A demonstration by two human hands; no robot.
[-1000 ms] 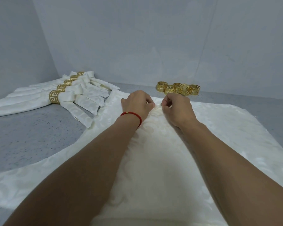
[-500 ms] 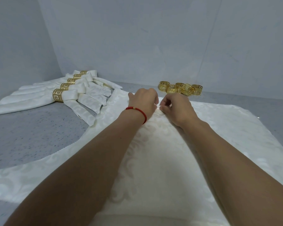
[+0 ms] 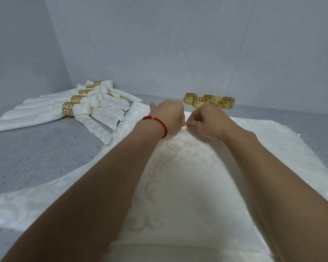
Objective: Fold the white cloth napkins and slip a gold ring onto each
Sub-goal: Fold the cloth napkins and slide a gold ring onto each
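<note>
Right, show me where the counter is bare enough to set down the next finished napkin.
Bare grey counter lies left of the open napkin, in front of the ringed napkins. A thin strip runs right of the loose gold rings. It is crowded where both hands, left hand and right hand, pinch the cloth.

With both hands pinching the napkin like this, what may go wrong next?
Two risks, both guesses:
1. The left hand and right hand pinch only the middle of the napkin, so the pleat may slip out or gather unevenly.
2. The loose rings lie just beyond the hands; pushing the cloth forward might scatter them.
</note>
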